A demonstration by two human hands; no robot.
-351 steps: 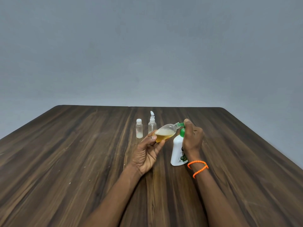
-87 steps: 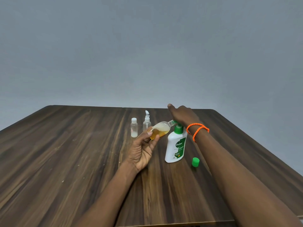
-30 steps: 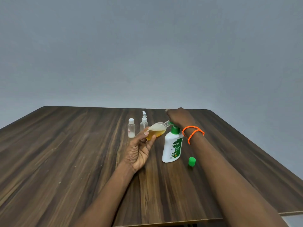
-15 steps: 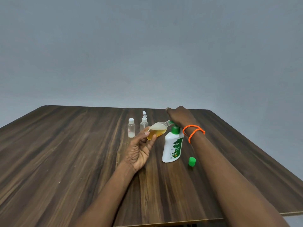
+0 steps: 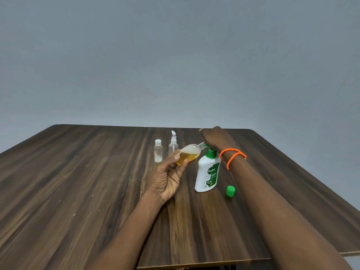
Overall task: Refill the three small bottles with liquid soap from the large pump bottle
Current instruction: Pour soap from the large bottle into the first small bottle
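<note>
On the bench [image 5: 78,191], mid-frame, the right hand [image 5: 216,138] rests flat-fingered on the pump bottle [image 5: 207,172], while the left hand [image 5: 167,178] pinches a tilted, half-full small bottle [image 5: 188,155] at its spout, with two small bottles [image 5: 158,151] behind and a green cap [image 5: 230,191] at right.

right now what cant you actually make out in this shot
- Pump head of the large pump bottle, head view: covered by the right hand.
- Whether soap is flowing into the tilted small bottle held by the left hand: its mouth is hidden under that hand.
- Fine label print: too small.
- Spray bottle contents: clear, unreadable.
</note>
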